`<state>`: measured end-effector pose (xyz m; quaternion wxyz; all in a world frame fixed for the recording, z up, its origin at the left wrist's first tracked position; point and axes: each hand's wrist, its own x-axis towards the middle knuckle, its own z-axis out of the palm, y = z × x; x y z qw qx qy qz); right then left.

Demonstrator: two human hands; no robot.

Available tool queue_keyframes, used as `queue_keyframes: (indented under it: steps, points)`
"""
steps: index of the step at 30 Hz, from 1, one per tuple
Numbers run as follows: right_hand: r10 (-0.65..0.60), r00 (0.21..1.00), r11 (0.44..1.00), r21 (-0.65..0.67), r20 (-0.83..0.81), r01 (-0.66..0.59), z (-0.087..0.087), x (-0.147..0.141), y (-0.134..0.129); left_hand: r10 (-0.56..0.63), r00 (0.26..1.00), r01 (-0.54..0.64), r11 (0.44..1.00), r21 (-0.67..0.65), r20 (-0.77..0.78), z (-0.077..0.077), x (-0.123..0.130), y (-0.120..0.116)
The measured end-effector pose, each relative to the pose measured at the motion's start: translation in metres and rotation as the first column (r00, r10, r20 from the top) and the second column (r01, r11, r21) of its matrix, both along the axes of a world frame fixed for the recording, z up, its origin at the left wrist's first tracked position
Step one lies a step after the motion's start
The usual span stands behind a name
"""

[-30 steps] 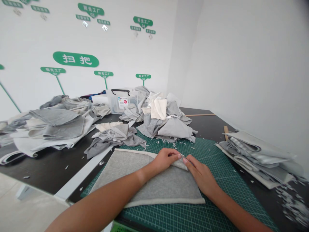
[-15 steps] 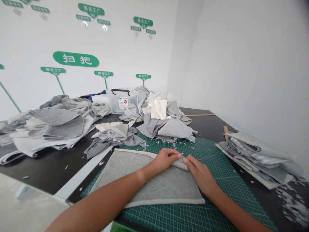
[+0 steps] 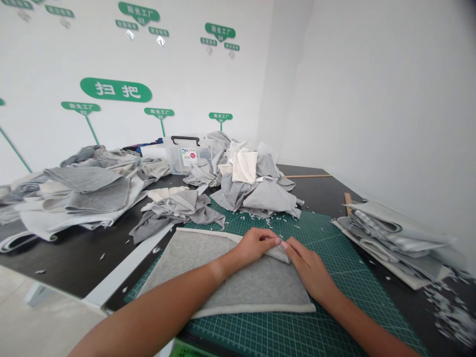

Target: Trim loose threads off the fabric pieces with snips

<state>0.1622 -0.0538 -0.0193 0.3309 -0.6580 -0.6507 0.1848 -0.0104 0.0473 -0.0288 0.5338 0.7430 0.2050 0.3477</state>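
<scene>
The left hand (image 3: 255, 246) curls over a raised fold at the top edge of a grey fabric panel (image 3: 223, 280) with a cream border, pinching it, while the right hand (image 3: 307, 267) lies against the fold's other side, and whether it grips cannot be told. The panel lies flat on a green cutting mat (image 3: 327, 235) at lower centre of the frame, with white fabric snippets scattered on the mat. Beyond it, a heaped pile of grey and cream fabric pieces (image 3: 256, 191) sits on the black table (image 3: 70, 258), and a folded stack of fabric (image 3: 394, 238) lies at right.
</scene>
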Motion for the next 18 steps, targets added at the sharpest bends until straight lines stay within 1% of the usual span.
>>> queue_keyframes:
  steps: [4, 8, 11, 13, 15, 18]
  points:
    - [-0.004, 1.0, 1.0, 0.013, -0.011, 0.004, 0.0, 0.001, 0.0, -0.002, 1.0, 0.002, 1.0, 0.003, -0.001, 0.002, -0.001, -0.001]
    - [-0.009, 0.996, 1.0, 0.016, -0.093, 0.01, 0.003, 0.001, 0.001, 0.009, 1.0, -0.009, 1.0, 0.009, 0.029, 0.003, 0.0, -0.001]
    - [-0.009, 0.987, 1.0, -0.024, -0.16, 0.005, 0.005, 0.003, 0.003, 0.032, 0.997, -0.034, 0.999, 0.024, 0.072, 0.006, 0.0, -0.002]
    - [-0.005, 0.981, 0.999, -0.046, -0.192, -0.004, 0.006, 0.005, 0.006, 0.066, 0.994, -0.07, 0.996, 0.046, 0.09, 0.011, -0.001, -0.004]
    - [0.024, 0.98, 0.999, -0.032, -0.196, -0.031, 0.006, 0.008, 0.009, 0.114, 0.988, -0.122, 0.99, 0.073, 0.099, 0.016, -0.001, -0.006]
    - [0.096, 0.987, 0.995, -0.028, -0.127, -0.101, 0.003, 0.01, 0.013, 0.187, 0.978, -0.198, 0.972, 0.126, 0.096, 0.027, -0.002, -0.007]
